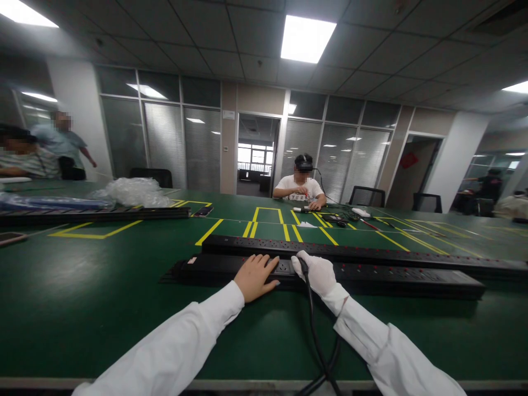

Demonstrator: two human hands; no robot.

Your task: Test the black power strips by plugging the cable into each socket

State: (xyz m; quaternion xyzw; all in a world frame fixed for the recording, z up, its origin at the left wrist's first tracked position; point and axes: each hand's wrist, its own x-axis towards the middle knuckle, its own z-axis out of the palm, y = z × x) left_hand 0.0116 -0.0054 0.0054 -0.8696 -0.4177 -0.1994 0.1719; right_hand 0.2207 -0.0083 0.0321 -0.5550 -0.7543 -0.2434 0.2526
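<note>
Across the green table lies a long black power strip [396, 279] with a row of sockets and small red parts. My left hand [256, 276], bare, rests on it with fingers spread, left of a visible socket. My right hand [317, 272], in a white glove, is closed around a black plug at the strip, just right of that socket. The plug's black cable [312, 319] hangs down toward me and crosses itself near the table's front edge. Whether the plug sits in a socket is hidden by my glove. A second long black strip [355, 252] lies behind, roughly parallel.
Yellow tape [209, 232] marks the green table [124, 324]. At the left are clear plastic wrap [134, 192], more black strips [94, 216] and a phone [203, 211]. A person [300, 184] with a headset sits opposite, near cables and small tools. Other people are at far left.
</note>
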